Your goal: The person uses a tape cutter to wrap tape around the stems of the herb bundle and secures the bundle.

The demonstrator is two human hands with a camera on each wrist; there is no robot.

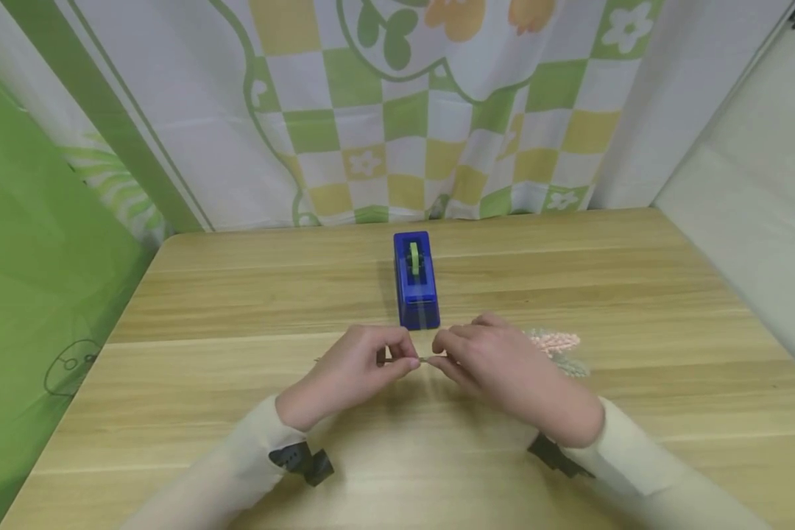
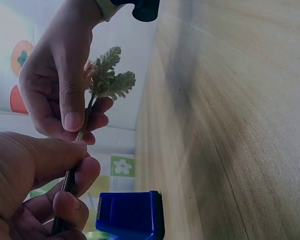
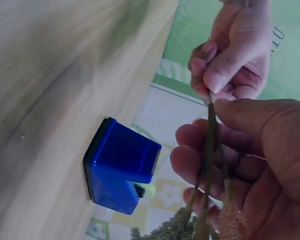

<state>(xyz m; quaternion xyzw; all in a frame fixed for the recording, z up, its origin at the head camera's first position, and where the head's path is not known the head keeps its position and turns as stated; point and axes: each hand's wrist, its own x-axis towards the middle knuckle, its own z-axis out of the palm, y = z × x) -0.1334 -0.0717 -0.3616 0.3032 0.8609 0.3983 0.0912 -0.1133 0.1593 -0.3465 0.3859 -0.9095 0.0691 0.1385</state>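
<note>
Both hands meet over the table, fingertips close together on the thin stems of a small flower sprig. My left hand (image 1: 364, 364) pinches the stem (image 2: 69, 181) between thumb and fingers. Just beside it, my right hand (image 1: 497, 361) grips the stems (image 3: 210, 135) nearer the flower end. Past the right hand stick out a pink flower head (image 1: 555, 342) and grey-green leafy tips (image 2: 115, 80). Directly beyond the hands stands a blue tape dispenser (image 1: 419, 298) with a greenish roll (image 1: 414, 259) in it; the hands touch no part of it.
The wooden table (image 1: 271, 287) reaches back to a checked green, yellow and white curtain (image 1: 397, 132). Green cloth (image 1: 40, 258) hangs at the left, with a dark thin wire (image 1: 66, 368) beside the table edge. A pale wall (image 1: 755, 184) borders the right side.
</note>
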